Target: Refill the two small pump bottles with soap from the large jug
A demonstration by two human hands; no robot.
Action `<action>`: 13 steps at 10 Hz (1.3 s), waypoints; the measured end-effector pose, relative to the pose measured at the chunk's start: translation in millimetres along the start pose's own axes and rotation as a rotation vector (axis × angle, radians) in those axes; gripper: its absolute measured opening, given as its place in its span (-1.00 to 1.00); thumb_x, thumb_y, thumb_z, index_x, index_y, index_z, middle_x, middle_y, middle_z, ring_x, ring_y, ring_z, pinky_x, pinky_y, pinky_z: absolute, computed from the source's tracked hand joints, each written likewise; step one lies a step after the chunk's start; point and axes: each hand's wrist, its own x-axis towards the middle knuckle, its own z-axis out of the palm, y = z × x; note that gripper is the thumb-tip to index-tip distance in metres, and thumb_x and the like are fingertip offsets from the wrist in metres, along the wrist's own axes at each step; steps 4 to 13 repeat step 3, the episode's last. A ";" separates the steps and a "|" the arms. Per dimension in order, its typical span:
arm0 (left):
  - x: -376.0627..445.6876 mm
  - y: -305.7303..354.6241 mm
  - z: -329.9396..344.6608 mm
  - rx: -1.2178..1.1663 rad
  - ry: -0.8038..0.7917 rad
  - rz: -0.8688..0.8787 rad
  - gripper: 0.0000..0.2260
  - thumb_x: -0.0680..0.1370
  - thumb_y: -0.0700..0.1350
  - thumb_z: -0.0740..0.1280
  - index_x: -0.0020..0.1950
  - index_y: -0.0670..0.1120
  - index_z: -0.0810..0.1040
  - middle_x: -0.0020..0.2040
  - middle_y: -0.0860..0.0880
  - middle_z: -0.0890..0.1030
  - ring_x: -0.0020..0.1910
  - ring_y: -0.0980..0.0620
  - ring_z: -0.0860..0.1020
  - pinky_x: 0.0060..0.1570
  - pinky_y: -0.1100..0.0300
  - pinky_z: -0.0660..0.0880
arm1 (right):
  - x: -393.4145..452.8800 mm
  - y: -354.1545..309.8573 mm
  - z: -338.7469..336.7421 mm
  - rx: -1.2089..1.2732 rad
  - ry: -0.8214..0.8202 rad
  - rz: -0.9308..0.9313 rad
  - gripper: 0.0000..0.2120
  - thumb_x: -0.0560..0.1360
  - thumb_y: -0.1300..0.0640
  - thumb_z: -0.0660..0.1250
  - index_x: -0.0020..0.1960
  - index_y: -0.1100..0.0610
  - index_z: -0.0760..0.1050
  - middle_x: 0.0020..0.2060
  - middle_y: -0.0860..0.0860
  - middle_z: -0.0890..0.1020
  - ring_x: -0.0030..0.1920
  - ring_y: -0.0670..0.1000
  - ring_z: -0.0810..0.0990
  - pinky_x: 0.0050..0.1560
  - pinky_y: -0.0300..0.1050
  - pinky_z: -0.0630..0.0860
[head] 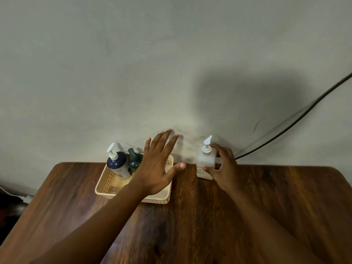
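Up against the grey wall [114,73], at the far edge of the wooden worktop [209,216], the right hand [223,168] is wrapped around a white pump bottle [205,161] that stands upright on the wood, the thumb across its front by the label and the fingers [222,149] curled behind it near the neck. Just to its left, the left hand [156,164] hangs over a cream slotted basket [106,184], palm down, its fingers spread wide and the thumb stretched toward the white bottle; it has hold of nothing. Two more pump bottles stand in the far left corner of the basket: a dark blue bottle [118,164] with a white pump, and behind it, closer to the wall, a smaller teal bottle [134,159] with a dark pump, partly hidden by the left hand. A black cable [297,119] runs down the wall on the right, ending behind the right hand. Whether any of these bottles is the large jug cannot be told.
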 end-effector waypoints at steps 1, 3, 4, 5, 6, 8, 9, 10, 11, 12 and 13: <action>-4.5 -1.2 1.1 0.019 -0.010 -0.011 -0.27 0.60 0.41 0.03 0.69 0.12 0.00 0.71 0.09 -0.06 0.68 0.09 -0.14 0.62 -0.15 -0.19 | -2.1 -1.0 0.5 0.000 0.015 0.002 -0.22 0.29 0.21 0.64 0.37 -0.10 0.34 0.31 -0.12 0.43 0.22 -0.20 0.43 -0.09 -0.52 0.47; -13.3 9.7 -22.0 0.026 0.007 -0.031 -0.26 0.59 0.42 0.03 0.69 0.12 -0.02 0.70 0.11 -0.06 0.68 0.09 -0.13 0.63 -0.17 -0.16 | -8.8 -13.9 -11.9 -0.007 -0.004 0.051 -0.15 0.32 0.12 0.63 0.45 -0.05 0.22 0.35 -0.08 0.43 0.33 -0.08 0.41 0.04 -0.40 0.39; -13.3 9.7 -22.0 0.026 0.007 -0.031 -0.26 0.59 0.42 0.03 0.69 0.12 -0.02 0.70 0.11 -0.06 0.68 0.09 -0.13 0.63 -0.17 -0.16 | -8.8 -13.9 -11.9 -0.007 -0.004 0.051 -0.15 0.32 0.12 0.63 0.45 -0.05 0.22 0.35 -0.08 0.43 0.33 -0.08 0.41 0.04 -0.40 0.39; -13.3 9.7 -22.0 0.026 0.007 -0.031 -0.26 0.59 0.42 0.03 0.69 0.12 -0.02 0.70 0.11 -0.06 0.68 0.09 -0.13 0.63 -0.17 -0.16 | -8.8 -13.9 -11.9 -0.007 -0.004 0.051 -0.15 0.32 0.12 0.63 0.45 -0.05 0.22 0.35 -0.08 0.43 0.33 -0.08 0.41 0.04 -0.40 0.39; -13.3 9.7 -22.0 0.026 0.007 -0.031 -0.26 0.59 0.42 0.03 0.69 0.12 -0.02 0.70 0.11 -0.06 0.68 0.09 -0.13 0.63 -0.17 -0.16 | -8.8 -13.9 -11.9 -0.007 -0.004 0.051 -0.15 0.32 0.12 0.63 0.45 -0.05 0.22 0.35 -0.08 0.43 0.33 -0.08 0.41 0.04 -0.40 0.39; -13.3 9.7 -22.0 0.026 0.007 -0.031 -0.26 0.59 0.42 0.03 0.69 0.12 -0.02 0.70 0.11 -0.06 0.68 0.09 -0.13 0.63 -0.17 -0.16 | -8.8 -13.9 -11.9 -0.007 -0.004 0.051 -0.15 0.32 0.12 0.63 0.45 -0.05 0.22 0.35 -0.08 0.43 0.33 -0.08 0.41 0.04 -0.40 0.39; -13.3 9.7 -22.0 0.026 0.007 -0.031 -0.26 0.59 0.42 0.03 0.69 0.12 -0.02 0.70 0.11 -0.06 0.68 0.09 -0.13 0.63 -0.17 -0.16 | -8.8 -13.9 -11.9 -0.007 -0.004 0.051 -0.15 0.32 0.12 0.63 0.45 -0.05 0.22 0.35 -0.08 0.43 0.33 -0.08 0.41 0.04 -0.40 0.39; -13.3 9.7 -22.0 0.026 0.007 -0.031 -0.26 0.59 0.42 0.03 0.69 0.12 -0.02 0.70 0.11 -0.06 0.68 0.09 -0.13 0.63 -0.17 -0.16 | -8.8 -13.9 -11.9 -0.007 -0.004 0.051 -0.15 0.32 0.12 0.63 0.45 -0.05 0.22 0.35 -0.08 0.43 0.33 -0.08 0.41 0.04 -0.40 0.39; -13.3 9.7 -22.0 0.026 0.007 -0.031 -0.26 0.59 0.42 0.03 0.69 0.12 -0.02 0.70 0.11 -0.06 0.68 0.09 -0.13 0.63 -0.17 -0.16 | -8.8 -13.9 -11.9 -0.007 -0.004 0.051 -0.15 0.32 0.12 0.63 0.45 -0.05 0.22 0.35 -0.08 0.43 0.33 -0.08 0.41 0.04 -0.40 0.39; -13.3 9.7 -22.0 0.026 0.007 -0.031 -0.26 0.59 0.42 0.03 0.69 0.12 -0.02 0.70 0.11 -0.06 0.68 0.09 -0.13 0.63 -0.17 -0.16 | -8.8 -13.9 -11.9 -0.007 -0.004 0.051 -0.15 0.32 0.12 0.63 0.45 -0.05 0.22 0.35 -0.08 0.43 0.33 -0.08 0.41 0.04 -0.40 0.39; -13.3 9.7 -22.0 0.026 0.007 -0.031 -0.26 0.59 0.42 0.03 0.69 0.12 -0.02 0.70 0.11 -0.06 0.68 0.09 -0.13 0.63 -0.17 -0.16 | -8.8 -13.9 -11.9 -0.007 -0.004 0.051 -0.15 0.32 0.12 0.63 0.45 -0.05 0.22 0.35 -0.08 0.43 0.33 -0.08 0.41 0.04 -0.40 0.39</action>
